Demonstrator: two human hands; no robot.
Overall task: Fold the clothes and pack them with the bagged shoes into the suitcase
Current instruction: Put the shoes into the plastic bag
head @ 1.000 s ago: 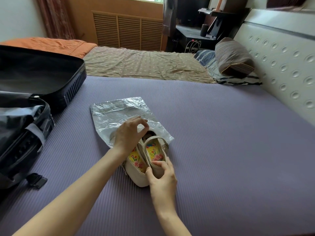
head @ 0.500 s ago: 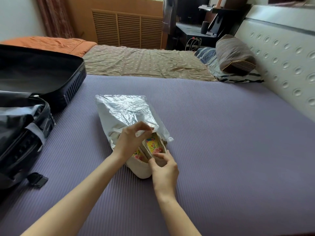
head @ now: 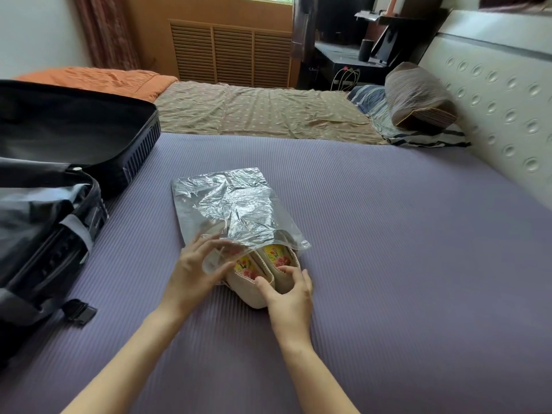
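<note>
- Since a second ago the shoes have slid deeper into the plastic bag. Much of their length stuck out before, and now only the heel halves show outside its mouth.
- The left hand has changed too: earlier it pinched the bag's edge with raised fingertips, and now its fingers are spread wider at the opening.
- That left hand grasps the bag at its mouth. Some fingertips show through the clear film under the upper sheet, while the thumb lies below, with a fold of plastic between them.
- The right hand grips the shoes from behind. Its fingers curl over the heel rim of the shoe on the right, and the thumb presses on the heel of the other.
- The two shoes lie side by side, touching, toes pointing away from the person and covered by the crinkled film. Their bright yellow and red insoles show at the bag's mouth.
- Bag and shoes rest on a ribbed purple mat, roughly in its middle.
- The black suitcase lies open at the left edge of the mat, well apart from the bag. A strap buckle lies on the mat at its near corner.
- Beyond the mat are a brown sheet and an orange blanket.
- A striped pillow leans on the padded headboard at the right.
</note>
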